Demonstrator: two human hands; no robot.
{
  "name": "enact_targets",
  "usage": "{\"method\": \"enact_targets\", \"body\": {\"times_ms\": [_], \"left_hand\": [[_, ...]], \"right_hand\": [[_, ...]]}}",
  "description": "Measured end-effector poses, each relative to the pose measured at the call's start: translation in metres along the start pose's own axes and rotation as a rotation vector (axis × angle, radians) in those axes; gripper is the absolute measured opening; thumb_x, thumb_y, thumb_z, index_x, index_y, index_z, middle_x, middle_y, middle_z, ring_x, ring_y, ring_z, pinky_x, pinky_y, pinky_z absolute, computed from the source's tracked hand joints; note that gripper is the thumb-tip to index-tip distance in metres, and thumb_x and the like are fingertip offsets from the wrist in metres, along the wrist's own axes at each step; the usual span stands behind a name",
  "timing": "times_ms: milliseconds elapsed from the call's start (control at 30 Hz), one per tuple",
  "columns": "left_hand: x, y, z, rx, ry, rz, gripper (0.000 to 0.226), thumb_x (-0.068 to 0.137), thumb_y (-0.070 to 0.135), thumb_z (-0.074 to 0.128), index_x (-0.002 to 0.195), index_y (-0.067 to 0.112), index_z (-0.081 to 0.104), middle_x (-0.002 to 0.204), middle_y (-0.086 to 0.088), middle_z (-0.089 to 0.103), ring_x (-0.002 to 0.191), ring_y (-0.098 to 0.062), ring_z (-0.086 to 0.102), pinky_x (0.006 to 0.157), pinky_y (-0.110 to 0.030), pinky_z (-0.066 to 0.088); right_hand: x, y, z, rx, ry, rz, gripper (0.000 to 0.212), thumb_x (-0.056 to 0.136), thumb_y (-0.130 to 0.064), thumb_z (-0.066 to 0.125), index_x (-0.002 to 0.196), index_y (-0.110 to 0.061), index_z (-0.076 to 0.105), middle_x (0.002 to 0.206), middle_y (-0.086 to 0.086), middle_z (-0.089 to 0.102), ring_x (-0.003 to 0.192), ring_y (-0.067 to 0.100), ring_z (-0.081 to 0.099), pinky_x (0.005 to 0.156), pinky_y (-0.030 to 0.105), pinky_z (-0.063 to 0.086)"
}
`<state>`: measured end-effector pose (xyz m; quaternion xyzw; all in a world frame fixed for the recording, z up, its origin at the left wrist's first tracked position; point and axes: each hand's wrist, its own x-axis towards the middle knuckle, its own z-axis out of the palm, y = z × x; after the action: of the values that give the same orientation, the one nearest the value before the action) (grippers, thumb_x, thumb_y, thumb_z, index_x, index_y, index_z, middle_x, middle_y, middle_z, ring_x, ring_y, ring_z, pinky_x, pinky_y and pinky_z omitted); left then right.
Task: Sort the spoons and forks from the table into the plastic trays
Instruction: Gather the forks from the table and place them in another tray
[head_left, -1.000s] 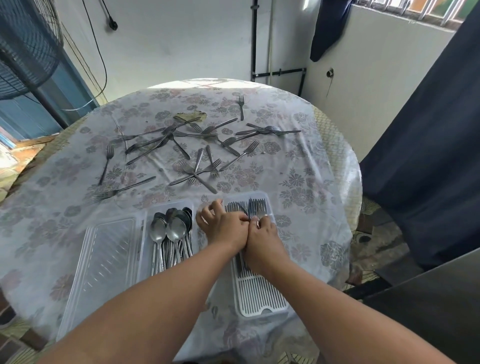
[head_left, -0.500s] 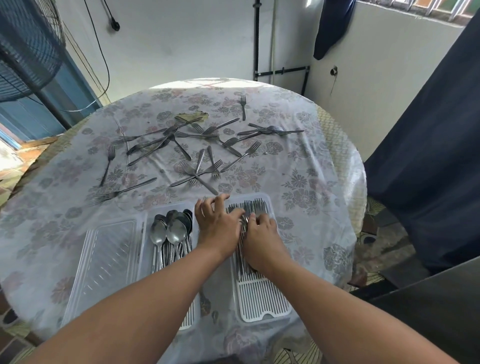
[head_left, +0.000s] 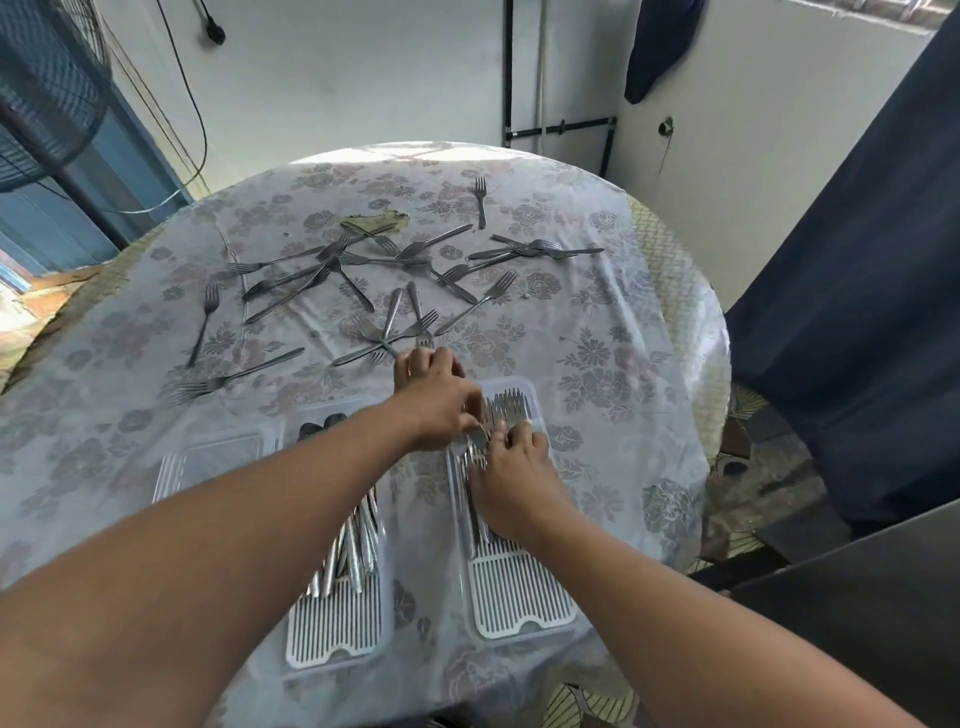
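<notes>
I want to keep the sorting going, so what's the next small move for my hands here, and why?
Probably lift the left hand off the fork tray and take the nearest loose fork just beyond it. Both hands, the right hand too, are on the forks in the tray, which already lie in a row, while many forks remain scattered on the table.

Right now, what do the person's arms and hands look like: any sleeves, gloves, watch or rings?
Both forearms are bare up to the frame edge, no sleeves showing. The left hand and right hand are ungloved, with no watch, bracelet or ring visible.
</notes>
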<state>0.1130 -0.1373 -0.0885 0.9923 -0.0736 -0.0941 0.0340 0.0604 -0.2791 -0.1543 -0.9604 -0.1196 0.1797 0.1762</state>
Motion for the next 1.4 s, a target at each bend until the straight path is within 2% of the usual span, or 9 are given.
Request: {"method": "enact_targets", "body": {"times_ms": [233,367,467,600,733,900,1033,1200,1400], "left_hand": [[-0.002,0.011,0.017,0.167,0.224,-0.032,0.029,0.092,0.046,0.065,0.115,0.029,0.06,0.127,-0.007,0.041,0.121,-0.031,0.033,0.111,-0.047,0.02],[-0.023,0.018,0.045,0.198,0.19,-0.008,0.028,0.098,0.048,0.052,0.108,0.033,0.073,0.127,-0.003,0.045,0.122,-0.031,0.032,0.112,-0.047,0.017],[-0.03,0.016,0.048,0.176,0.063,-0.046,0.038,0.099,0.056,0.043,0.119,0.041,0.072,0.139,-0.005,0.039,0.13,-0.035,0.023,0.119,-0.054,0.003],[-0.031,0.015,0.038,0.285,-0.085,-0.025,0.052,0.098,0.061,0.033,0.143,0.043,0.052,0.157,-0.013,0.024,0.146,-0.041,0.009,0.115,-0.062,-0.019],[-0.036,0.018,0.036,0.27,-0.001,0.02,0.045,0.097,0.05,0.042,0.136,0.032,0.058,0.149,-0.005,0.039,0.145,-0.036,0.017,0.117,-0.062,-0.017],[-0.045,0.024,0.039,0.267,-0.036,0.05,0.039,0.099,0.038,0.042,0.132,0.031,0.062,0.129,0.005,0.059,0.143,-0.035,0.021,0.114,-0.065,-0.022],[-0.043,0.025,0.029,0.443,-0.088,0.094,0.037,0.1,0.039,0.041,0.122,0.028,0.069,0.121,0.008,0.065,0.14,-0.031,0.03,0.101,-0.062,-0.036],[-0.046,0.021,0.033,0.442,-0.073,0.089,0.038,0.102,0.037,0.039,0.128,0.024,0.065,0.126,0.004,0.062,0.142,-0.032,0.029,0.107,-0.063,-0.031],[-0.043,0.021,0.038,0.374,-0.097,0.071,0.04,0.1,0.035,0.044,0.137,0.03,0.058,0.141,0.0,0.05,0.146,-0.035,0.018,0.102,-0.063,-0.037]], "right_hand": [[0.004,0.003,0.007,0.007,0.053,-0.04,0.076,0.1,-0.032,0.035,0.162,0.0,0.003,0.159,0.022,0.019,0.146,0.042,0.017,0.121,0.05,0.026],[0.006,0.009,0.012,-0.05,0.119,-0.095,0.051,0.092,-0.026,0.03,0.135,-0.006,0.047,0.133,0.016,0.046,0.124,0.036,0.036,0.102,0.047,0.044],[0.016,0.011,0.022,-0.15,0.087,-0.089,0.07,0.082,-0.035,0.013,0.129,-0.005,0.056,0.127,0.018,0.054,0.119,0.036,0.038,0.096,0.045,0.046],[0.022,0.01,0.029,-0.173,0.056,-0.039,0.084,0.082,-0.037,0.019,0.154,0.003,0.032,0.152,0.028,0.034,0.139,0.047,0.025,0.118,0.053,0.029],[0.023,0.011,0.029,-0.186,0.054,-0.076,0.09,0.085,-0.038,0.025,0.161,0.003,0.001,0.167,0.026,0.01,0.154,0.047,0.004,0.127,0.055,0.011],[0.014,0.009,0.013,-0.315,0.057,-0.23,0.077,0.085,-0.033,0.021,0.15,0.003,0.04,0.144,0.026,0.048,0.14,0.046,0.03,0.126,0.055,0.012],[0.035,0.013,0.032,-0.28,-0.02,-0.103,0.097,0.076,-0.048,0.021,0.158,0.002,0.024,0.157,0.029,0.031,0.149,0.049,0.014,0.125,0.057,0.012],[0.021,0.008,0.027,-0.19,0.016,-0.068,0.089,0.089,-0.04,0.025,0.161,0.003,-0.002,0.169,0.025,0.001,0.156,0.043,-0.01,0.128,0.053,0.002],[-0.001,0.0,0.002,-0.349,0.114,-0.215,0.056,0.096,-0.023,0.035,0.147,-0.002,0.044,0.147,0.021,0.044,0.13,0.039,0.031,0.111,0.047,0.027]]}}
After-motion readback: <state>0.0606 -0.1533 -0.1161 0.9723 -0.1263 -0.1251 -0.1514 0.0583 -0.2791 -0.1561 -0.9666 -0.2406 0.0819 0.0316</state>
